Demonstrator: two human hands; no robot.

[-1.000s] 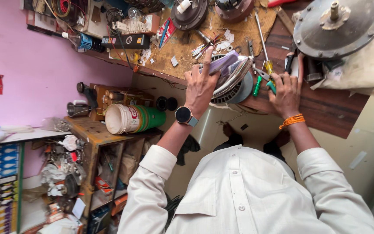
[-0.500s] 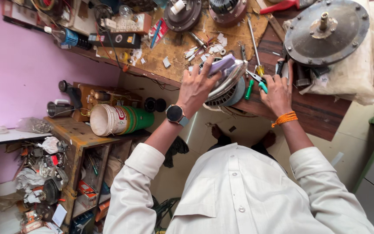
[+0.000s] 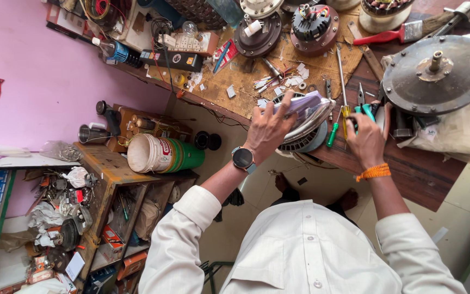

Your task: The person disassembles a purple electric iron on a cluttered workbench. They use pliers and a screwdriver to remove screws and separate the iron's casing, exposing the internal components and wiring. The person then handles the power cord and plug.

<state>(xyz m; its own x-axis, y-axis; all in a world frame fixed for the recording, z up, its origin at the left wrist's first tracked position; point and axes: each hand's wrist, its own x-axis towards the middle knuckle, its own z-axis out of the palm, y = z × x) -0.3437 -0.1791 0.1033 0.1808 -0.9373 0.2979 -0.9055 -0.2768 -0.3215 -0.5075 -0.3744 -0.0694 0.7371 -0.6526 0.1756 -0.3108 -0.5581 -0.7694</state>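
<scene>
A round, slotted silver-grey metal fan motor housing (image 3: pixel 303 128) is gripped at the workbench's near edge by the left hand (image 3: pixel 267 130), while the right hand (image 3: pixel 366 140), at its three o'clock, is closed around green-handled pliers (image 3: pixel 366 110) (the left lies nearer).

Head view, steeply down over workbench (image 3: pixel 300 71)

Silver ribbed motor (image 3: pixel 304 122) tilted at the wooden bench's (image 3: pixel 409 163) edge, purple-wrapped on top.
</scene>
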